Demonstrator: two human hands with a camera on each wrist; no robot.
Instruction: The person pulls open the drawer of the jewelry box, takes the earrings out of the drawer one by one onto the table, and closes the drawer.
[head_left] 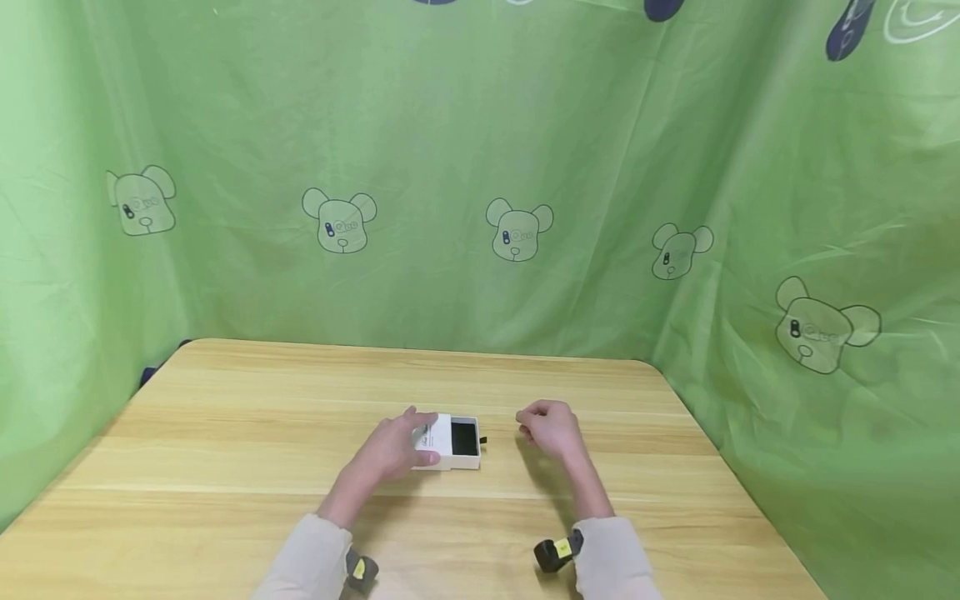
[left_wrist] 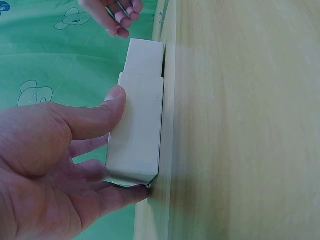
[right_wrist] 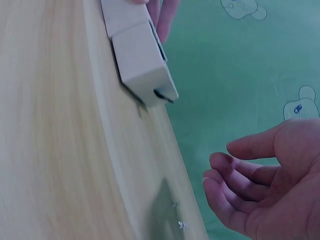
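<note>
A small white drawer box [head_left: 443,442] lies on the table, its inner tray [head_left: 466,442] slid partly out to the right. Black lining shows inside the tray, and a short black ribbon tab [head_left: 483,440] sticks out of its end. My left hand [head_left: 392,447] grips the sleeve of the box, thumb along the near side and fingers at the far side and left end. To the right of the tray, my right hand [right_wrist: 265,180] hovers above the table, fingers loosely curled. A gap shows between thumb and forefinger, with nothing visible in it.
Tiny silvery pieces [right_wrist: 181,225] lie on the wooden table [head_left: 247,433] below my right hand; their kind is too small to tell. A green curtain [head_left: 420,167] with bear-face prints surrounds the back and sides. Both wrists carry small black cameras [head_left: 555,553].
</note>
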